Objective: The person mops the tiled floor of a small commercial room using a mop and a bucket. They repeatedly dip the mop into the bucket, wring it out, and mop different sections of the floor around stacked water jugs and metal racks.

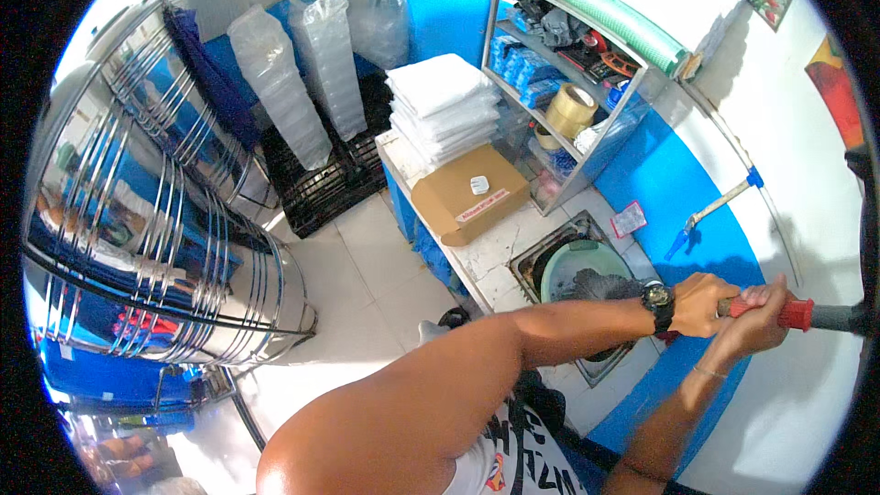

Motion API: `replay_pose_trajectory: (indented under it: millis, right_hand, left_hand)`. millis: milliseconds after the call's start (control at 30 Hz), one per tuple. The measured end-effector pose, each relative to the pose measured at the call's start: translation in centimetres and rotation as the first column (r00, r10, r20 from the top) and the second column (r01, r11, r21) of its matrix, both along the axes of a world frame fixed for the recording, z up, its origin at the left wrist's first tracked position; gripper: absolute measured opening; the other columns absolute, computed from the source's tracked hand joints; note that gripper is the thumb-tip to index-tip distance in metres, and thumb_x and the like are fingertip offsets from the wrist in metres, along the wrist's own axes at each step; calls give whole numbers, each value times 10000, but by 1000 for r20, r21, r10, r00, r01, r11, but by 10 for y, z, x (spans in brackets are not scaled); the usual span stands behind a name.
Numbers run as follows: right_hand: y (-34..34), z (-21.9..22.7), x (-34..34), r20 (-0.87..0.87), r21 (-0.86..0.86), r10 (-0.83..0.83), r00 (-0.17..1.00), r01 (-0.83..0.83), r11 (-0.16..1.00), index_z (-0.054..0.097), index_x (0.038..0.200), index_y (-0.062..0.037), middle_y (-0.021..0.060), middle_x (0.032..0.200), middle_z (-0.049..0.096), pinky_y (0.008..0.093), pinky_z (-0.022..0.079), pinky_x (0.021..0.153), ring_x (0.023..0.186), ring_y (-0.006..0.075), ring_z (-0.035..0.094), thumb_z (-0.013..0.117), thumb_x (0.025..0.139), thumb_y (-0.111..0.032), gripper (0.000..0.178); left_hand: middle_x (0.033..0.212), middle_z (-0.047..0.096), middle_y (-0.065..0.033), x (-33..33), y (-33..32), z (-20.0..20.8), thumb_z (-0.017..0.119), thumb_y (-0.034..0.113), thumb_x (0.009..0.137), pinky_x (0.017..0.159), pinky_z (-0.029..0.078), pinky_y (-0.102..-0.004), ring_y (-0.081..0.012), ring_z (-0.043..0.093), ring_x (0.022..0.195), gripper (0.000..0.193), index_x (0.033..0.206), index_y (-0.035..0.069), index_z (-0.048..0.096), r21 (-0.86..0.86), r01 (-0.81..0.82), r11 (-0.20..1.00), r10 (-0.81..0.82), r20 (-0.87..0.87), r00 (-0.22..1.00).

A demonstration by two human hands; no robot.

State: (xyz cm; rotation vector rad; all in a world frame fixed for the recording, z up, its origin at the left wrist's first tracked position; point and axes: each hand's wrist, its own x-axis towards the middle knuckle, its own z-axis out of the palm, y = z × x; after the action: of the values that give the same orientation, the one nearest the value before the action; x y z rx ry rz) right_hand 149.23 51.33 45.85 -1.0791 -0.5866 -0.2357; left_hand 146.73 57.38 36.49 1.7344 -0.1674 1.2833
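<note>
At the right side, both hands are wrapped round a pole [830,317] with a grey shaft, a red collar and a short brown end. My left hand [701,304], with a black watch on its wrist, is closed near the brown end. Just right of it, my right hand [759,323] closes round the pole beside the red collar. The pole runs off to the right edge, so its far end is hidden. Behind my left forearm, a pale green basin [561,268] sits in the sink [524,268]. A dark, grainy mass [600,285] lies in the basin, partly covered by my wrist.
A brown cardboard box [470,194] and stacked white packs [438,96] occupy the counter. Behind stands a metal shelf [570,73] with tape rolls. A blue-handled tap [683,240] juts from the wall. Wire racks [165,229] curve along the left; bagged containers [280,82] stand on black pallets.
</note>
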Motion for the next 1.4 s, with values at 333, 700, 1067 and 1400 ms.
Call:
replay_pose_trajectory:
  millis: [333, 700, 1067, 1400]
  right_hand:
    - [-40, 19, 69, 53, -99, 920, 388, -915, 391, 445, 873, -101, -1, 640, 418, 267, 351, 411, 468, 94, 394, 664, 971, -174, 251]
    - [3, -18, 26, 21, 18, 212, 977, -212, 977, 410, 674, -109, -28, 578, 376, 236, 314, 443, 466, 70, 332, 578, 960, -34, 340]
    - [-2, 1, -3, -1, 95, 73, 997, -73, 993, 429, 679, -108, -31, 535, 352, 259, 324, 414, 433, 85, 337, 640, 917, -49, 323]
    - [2, -4, -19, 199, -9, 382, 903, -388, 922, 444, 707, -93, -21, 542, 356, 241, 288, 419, 443, 74, 325, 613, 947, -48, 298]
  left_hand:
    - [597, 605, -111, 13, 9, 16, 738, 195, 763, 509, 433, -401, -198, 566, 530, 232, 736, -2, 618, -61, 463, 884, -463, -237, 854]
    - [662, 610, -218, 29, 5, -29, 761, 269, 749, 559, 470, -452, -404, 622, 618, 308, 747, 5, 604, -104, 68, 992, -87, -185, 979]
    - [677, 640, -201, 3, -6, -9, 772, 361, 738, 563, 483, -486, -420, 633, 636, 377, 751, 28, 595, -96, -21, 995, 6, -151, 988]
    - [719, 661, -180, -29, -2, -2, 800, 333, 744, 606, 497, -465, -396, 659, 691, 347, 788, 44, 613, -175, -26, 984, 9, -94, 996]
